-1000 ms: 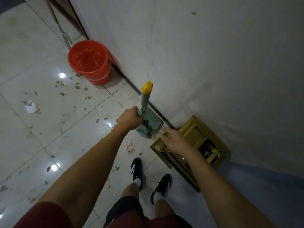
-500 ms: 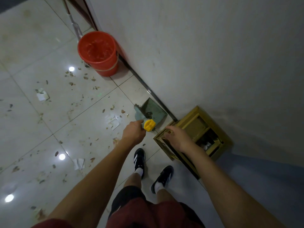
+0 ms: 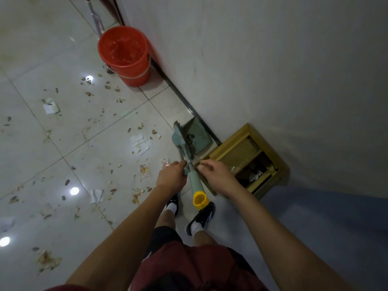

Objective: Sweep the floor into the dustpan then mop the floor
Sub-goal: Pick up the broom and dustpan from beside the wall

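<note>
Two bare forearms reach down from the bottom of the view over dark red shorts [image 3: 189,267] and a pair of black shoes [image 3: 201,217] with white socks, planted on the pale tiled floor [image 3: 42,156]. The left hand [image 3: 171,177] is curled round the grey-green handle of the dustpan [image 3: 194,136], gripping it just below where the shaft meets the pan. The handle slants back toward the person and ends in a yellow cap [image 3: 200,199] above the right shoe. The right hand [image 3: 216,175] sits just beside the handle on its other side, fingers loosely bent and thumb forward; it seems to hold nothing, though whether a fingertip touches the shaft I cannot tell. Under that hand lies a low yellow wooden frame [image 3: 252,156] pushed against the white wall [image 3: 273,59], with some crumpled white paper inside it. The green pan rests on the floor at the foot of the wall, touching the frame's near corner. Left of it the tiles are strewn with brown crumbs, wrappers and scraps of white paper [image 3: 139,143]. Farther along the wall stands a red bucket [image 3: 125,53], and a thin metal pole [image 3: 95,15] leans just behind it
</note>
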`<state>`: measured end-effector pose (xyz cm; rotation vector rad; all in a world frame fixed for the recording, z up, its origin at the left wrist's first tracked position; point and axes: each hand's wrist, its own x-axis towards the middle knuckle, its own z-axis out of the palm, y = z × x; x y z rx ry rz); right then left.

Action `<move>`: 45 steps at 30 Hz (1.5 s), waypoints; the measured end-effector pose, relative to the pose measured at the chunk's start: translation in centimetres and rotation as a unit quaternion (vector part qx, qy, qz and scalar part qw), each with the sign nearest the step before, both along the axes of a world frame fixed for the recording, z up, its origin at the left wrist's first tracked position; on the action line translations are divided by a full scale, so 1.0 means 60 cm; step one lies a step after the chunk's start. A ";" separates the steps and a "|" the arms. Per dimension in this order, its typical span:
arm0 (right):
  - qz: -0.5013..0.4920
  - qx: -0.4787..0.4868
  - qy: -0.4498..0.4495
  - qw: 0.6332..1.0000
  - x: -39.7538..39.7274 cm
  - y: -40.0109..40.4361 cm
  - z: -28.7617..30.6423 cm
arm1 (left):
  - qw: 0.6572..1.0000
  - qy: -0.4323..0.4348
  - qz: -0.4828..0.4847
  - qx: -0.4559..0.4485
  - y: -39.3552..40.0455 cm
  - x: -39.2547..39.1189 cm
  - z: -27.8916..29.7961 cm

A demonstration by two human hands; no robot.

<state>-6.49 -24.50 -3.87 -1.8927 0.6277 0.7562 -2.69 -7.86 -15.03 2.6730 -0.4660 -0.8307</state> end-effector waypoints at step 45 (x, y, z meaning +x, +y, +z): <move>0.167 -0.114 0.044 0.978 -0.065 0.064 -0.013 | 0.998 -0.051 -0.018 0.042 0.053 -0.060 0.025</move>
